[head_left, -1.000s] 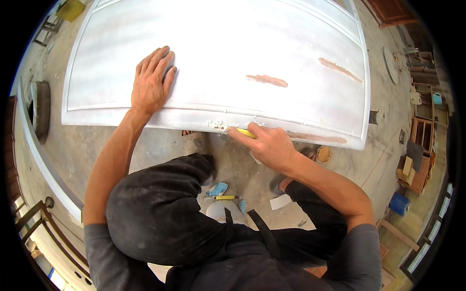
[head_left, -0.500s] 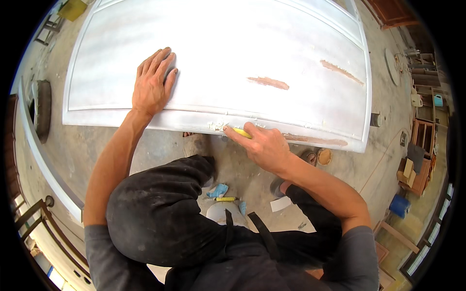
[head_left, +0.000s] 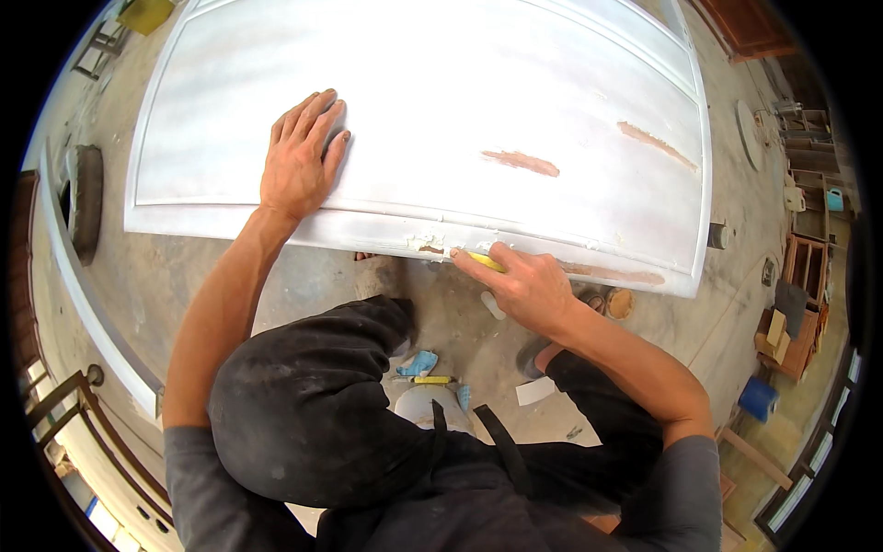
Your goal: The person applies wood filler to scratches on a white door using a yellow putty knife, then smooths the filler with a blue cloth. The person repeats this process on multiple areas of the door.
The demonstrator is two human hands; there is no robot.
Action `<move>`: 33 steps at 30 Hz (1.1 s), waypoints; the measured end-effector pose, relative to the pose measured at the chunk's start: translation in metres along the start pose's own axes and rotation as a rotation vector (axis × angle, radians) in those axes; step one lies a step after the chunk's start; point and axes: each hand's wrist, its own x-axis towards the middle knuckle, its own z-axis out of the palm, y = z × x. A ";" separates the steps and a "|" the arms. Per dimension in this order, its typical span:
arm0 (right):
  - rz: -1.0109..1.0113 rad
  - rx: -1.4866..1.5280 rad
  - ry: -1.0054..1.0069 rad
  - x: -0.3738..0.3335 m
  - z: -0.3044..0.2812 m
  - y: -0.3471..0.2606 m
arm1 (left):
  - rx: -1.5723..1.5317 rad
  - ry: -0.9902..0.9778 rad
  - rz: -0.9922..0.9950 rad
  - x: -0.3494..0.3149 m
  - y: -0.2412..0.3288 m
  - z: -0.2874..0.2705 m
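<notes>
A large white-painted panel (head_left: 395, 110), framed by a raised moulding, spreads in front of me. My left hand (head_left: 299, 170) rests flat on its face, fingers extended. Along the near edge, my right hand (head_left: 533, 290) is closed round a yellow-handled scraper (head_left: 486, 262); its working end is mostly hidden. White flakes (head_left: 428, 241) lie crumbled just left of the tool, beside a small bared brown spot. Longer brown streaks show on the panel's right half (head_left: 521, 164) and along the near rail, right of my right hand.
Below the panel stands a pale bucket (head_left: 425, 402) with a yellow-handled item (head_left: 432, 379) and a blue packet (head_left: 420, 363) at its top. My knees and feet are close under the edge. A round tan lid or tin (head_left: 621, 303) sits on the floor. Wooden furniture (head_left: 807, 262) lines the right.
My right hand has drawn the scraper a little to the right along the near edge. A small brown spot now shows where white flakes were. The left hand stays on the panel.
</notes>
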 end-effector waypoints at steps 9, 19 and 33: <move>0.006 -0.004 -0.034 0.006 0.000 -0.001 | -0.004 0.007 0.005 0.000 -0.001 -0.001; 0.028 0.021 -0.063 0.007 -0.001 -0.004 | -0.026 0.019 0.008 0.000 -0.001 0.000; 0.011 -0.040 -0.033 0.031 0.015 -0.022 | 0.004 0.005 0.004 -0.001 0.000 0.002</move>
